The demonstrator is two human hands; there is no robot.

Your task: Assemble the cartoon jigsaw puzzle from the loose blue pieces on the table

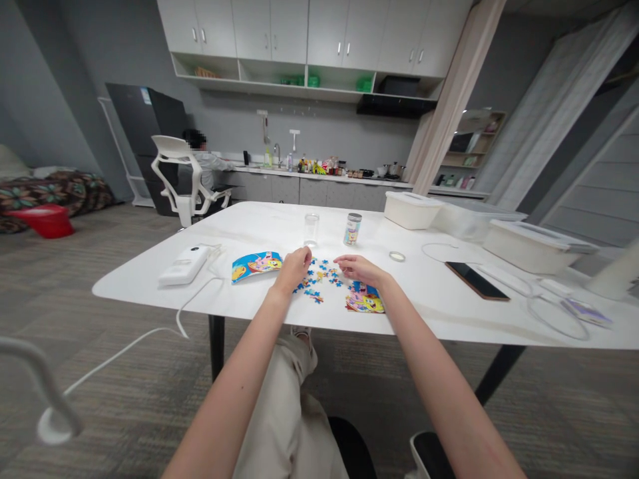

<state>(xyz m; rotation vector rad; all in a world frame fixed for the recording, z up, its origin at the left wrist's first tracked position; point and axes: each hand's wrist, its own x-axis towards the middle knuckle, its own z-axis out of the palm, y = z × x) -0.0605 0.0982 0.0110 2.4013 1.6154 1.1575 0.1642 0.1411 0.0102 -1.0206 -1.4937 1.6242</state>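
Curled left hand (295, 267), its grip unclear, is hovering just left of the small blue cardboard jigsaw pieces (316, 283); open right hand (359, 269) is hovering at their right

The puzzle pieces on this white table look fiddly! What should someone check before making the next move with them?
Loose puzzle pieces within reach of both hands: ok, they lie on the table between the hands.
Right hand free: ok, it is open, with nothing visible in it.
Left hand free: cannot tell, it is curled and could hide a piece.
Glass and jar apart from the pieces: ok, both stand upright beyond them, not touching.
Every piece face up: cannot tell, they are too small to see clearly.
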